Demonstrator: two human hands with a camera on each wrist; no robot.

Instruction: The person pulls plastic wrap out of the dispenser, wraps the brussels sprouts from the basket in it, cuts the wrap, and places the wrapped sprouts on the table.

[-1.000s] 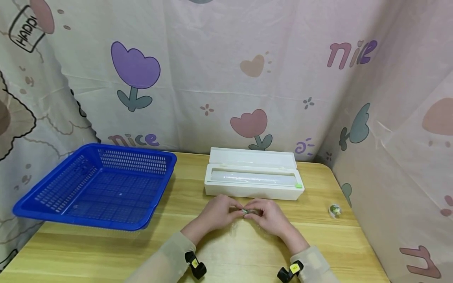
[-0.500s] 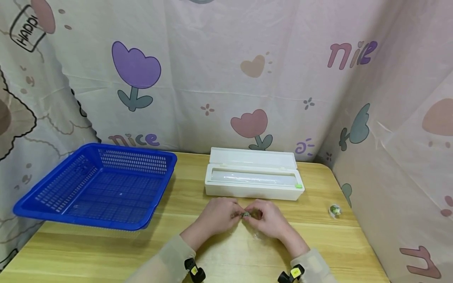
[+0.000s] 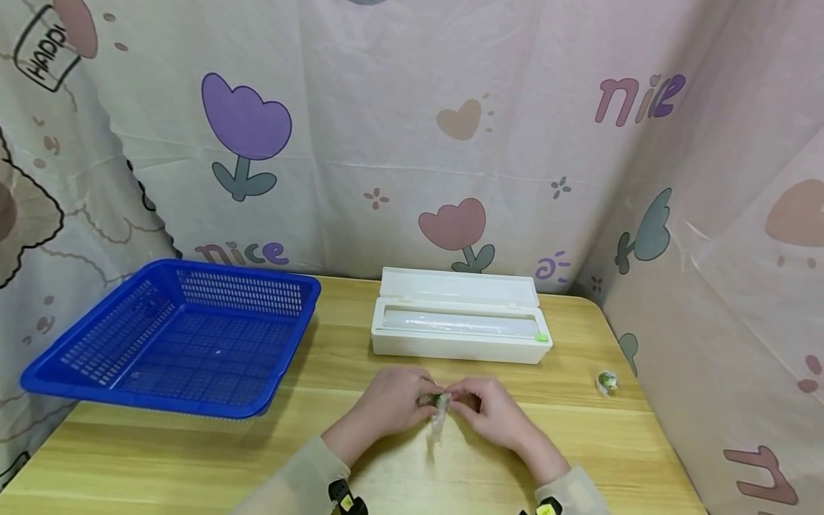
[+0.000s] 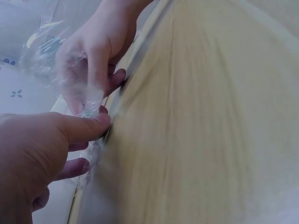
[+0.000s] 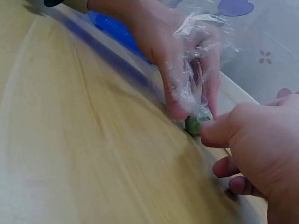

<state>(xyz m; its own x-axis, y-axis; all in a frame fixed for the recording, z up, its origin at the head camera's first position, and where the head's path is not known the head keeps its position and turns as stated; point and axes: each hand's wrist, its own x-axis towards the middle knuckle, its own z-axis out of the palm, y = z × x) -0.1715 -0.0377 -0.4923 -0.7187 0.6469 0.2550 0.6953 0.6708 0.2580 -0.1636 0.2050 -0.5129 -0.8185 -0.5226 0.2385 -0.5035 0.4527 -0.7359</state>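
Note:
Both hands meet over the table in front of the white box. A small green item (image 5: 195,124), partly covered by clear cling film (image 5: 187,84), is between their fingertips; its exact kind is hidden. My left hand (image 3: 397,400) pinches the green item and film between thumb and fingers, and loose film stands up around those fingers in the right wrist view. My right hand (image 3: 492,411) pinches the same bundle from the other side, thumb and forefinger together. In the head view a twisted tail of film hangs down between the hands.
An open white box (image 3: 460,349) holding a roll of cling film (image 3: 460,323) lies behind the hands. A blue plastic basket (image 3: 212,411) stands at the left. A small film-wrapped green and white bundle (image 3: 607,383) sits near the right edge of the wooden table (image 3: 161,472).
Both hands have come slightly nearer the front. The film tail now shows hanging between them, and the green item has shifted a little to the left.

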